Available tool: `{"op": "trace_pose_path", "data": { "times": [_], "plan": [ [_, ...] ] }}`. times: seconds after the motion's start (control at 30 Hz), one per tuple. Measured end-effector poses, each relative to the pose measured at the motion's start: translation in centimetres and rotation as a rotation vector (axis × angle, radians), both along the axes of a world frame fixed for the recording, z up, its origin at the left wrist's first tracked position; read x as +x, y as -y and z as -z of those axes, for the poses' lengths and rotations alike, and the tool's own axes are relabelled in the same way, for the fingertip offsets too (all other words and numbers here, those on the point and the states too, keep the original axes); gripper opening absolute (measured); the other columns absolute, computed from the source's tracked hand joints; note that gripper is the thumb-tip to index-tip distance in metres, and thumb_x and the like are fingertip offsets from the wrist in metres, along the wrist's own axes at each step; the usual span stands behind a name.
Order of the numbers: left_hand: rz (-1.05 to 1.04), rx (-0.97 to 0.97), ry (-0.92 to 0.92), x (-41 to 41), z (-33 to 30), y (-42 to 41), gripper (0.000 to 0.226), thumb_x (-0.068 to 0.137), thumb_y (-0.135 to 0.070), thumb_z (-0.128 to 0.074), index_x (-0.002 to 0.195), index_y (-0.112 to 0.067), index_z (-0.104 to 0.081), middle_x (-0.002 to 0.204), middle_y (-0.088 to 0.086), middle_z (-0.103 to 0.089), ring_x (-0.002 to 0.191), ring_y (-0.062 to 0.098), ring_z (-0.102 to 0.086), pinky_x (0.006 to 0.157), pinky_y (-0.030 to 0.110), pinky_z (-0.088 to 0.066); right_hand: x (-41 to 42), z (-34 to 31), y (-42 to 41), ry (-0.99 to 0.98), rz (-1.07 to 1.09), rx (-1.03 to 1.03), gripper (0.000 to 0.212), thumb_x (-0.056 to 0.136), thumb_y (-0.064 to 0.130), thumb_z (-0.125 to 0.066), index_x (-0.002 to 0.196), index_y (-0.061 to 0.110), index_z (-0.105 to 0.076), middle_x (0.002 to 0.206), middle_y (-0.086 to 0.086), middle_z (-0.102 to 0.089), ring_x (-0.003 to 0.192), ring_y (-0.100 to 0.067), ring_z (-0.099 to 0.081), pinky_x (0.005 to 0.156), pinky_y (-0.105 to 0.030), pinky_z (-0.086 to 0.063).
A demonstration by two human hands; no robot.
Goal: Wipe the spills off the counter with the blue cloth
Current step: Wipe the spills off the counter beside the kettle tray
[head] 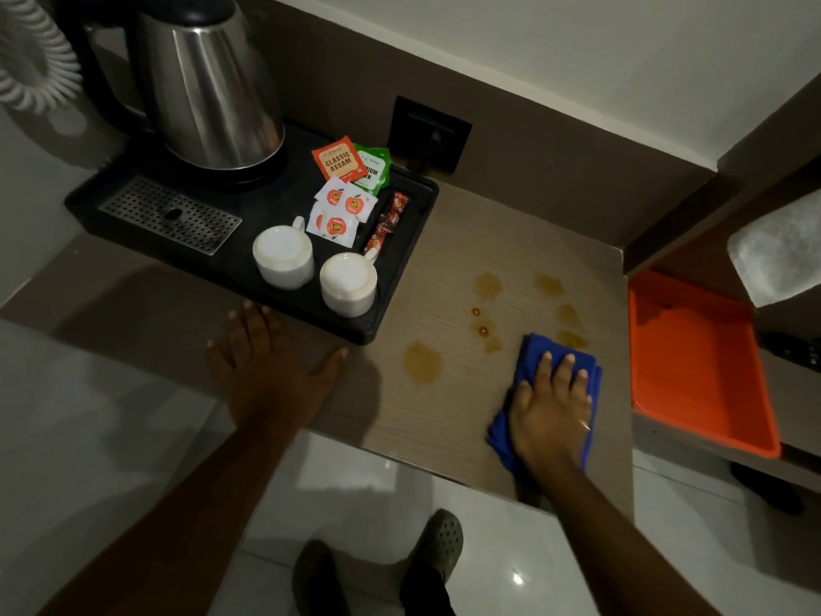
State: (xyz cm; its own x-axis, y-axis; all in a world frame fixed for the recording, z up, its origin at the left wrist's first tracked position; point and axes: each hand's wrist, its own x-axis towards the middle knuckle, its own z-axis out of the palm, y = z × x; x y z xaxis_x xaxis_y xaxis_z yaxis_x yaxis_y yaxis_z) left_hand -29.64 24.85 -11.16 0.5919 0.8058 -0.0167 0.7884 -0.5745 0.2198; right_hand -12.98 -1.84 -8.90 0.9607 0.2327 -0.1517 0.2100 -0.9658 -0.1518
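Note:
Several amber spills mark the wood-grain counter (453, 420): a large spill (422, 363) near the front, small drops (482, 329) in the middle, more patches (550, 286) toward the back right. The folded blue cloth (531, 353) lies flat at the counter's front right, its far edge touching the nearest patch. My right hand (551, 406) presses flat on the cloth, fingers spread. My left hand (271, 362) rests palm down on the counter, fingers apart, just in front of the black tray.
A black tray (395, 304) at the left holds a steel kettle (209, 91), two upturned white cups (284, 255), and tea and sugar sachets (340, 164). An orange tray (697, 362) sits on a lower shelf to the right. A wall socket (428, 133) is behind.

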Motion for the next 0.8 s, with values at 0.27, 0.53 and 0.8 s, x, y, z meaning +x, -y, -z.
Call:
{"op": "trace_pose_path", "data": {
  "times": [0.27, 0.53, 0.8],
  "plan": [
    [-0.005, -0.026, -0.003, -0.1, -0.4, -0.1, 0.118, 0.073, -0.085, -0.034, 0.152, 0.003, -0.020, 0.162, 0.025, -0.020, 0.151, 0.041, -0.016, 0.118, 0.065, -0.010, -1.5, 0.0, 2.4, -0.042, -0.691, 0.045, 0.059, 0.094, 0.053, -0.016, 0.149, 0.034, -0.002, 0.160, 0.003, 0.001, 0.148, -0.020, 0.006, 0.119, -0.049, -0.008],
    [-0.011, -0.037, 0.012, 0.1, -0.3, -0.2, 0.118, 0.074, -0.085, -0.034, 0.153, 0.001, -0.018, 0.163, 0.024, -0.019, 0.151, 0.041, -0.015, 0.118, 0.065, -0.009, -0.4, -0.1, -5.1, -0.015, -0.258, -0.016, 0.059, 0.099, 0.039, -0.024, 0.151, 0.019, -0.003, 0.161, -0.010, 0.002, 0.147, -0.031, 0.005, 0.119, -0.050, -0.004],
    [0.003, -0.029, -0.012, -0.7, -0.4, -0.3, 0.116, 0.074, -0.085, -0.023, 0.154, -0.001, -0.019, 0.163, 0.023, -0.021, 0.151, 0.040, -0.018, 0.118, 0.063, -0.011, 0.7, -0.6, 1.7, -0.053, -0.840, 0.036, 0.059, 0.094, 0.047, -0.023, 0.149, 0.036, -0.004, 0.160, 0.002, -0.004, 0.148, -0.015, 0.006, 0.117, -0.054, -0.014]
  ]
}}
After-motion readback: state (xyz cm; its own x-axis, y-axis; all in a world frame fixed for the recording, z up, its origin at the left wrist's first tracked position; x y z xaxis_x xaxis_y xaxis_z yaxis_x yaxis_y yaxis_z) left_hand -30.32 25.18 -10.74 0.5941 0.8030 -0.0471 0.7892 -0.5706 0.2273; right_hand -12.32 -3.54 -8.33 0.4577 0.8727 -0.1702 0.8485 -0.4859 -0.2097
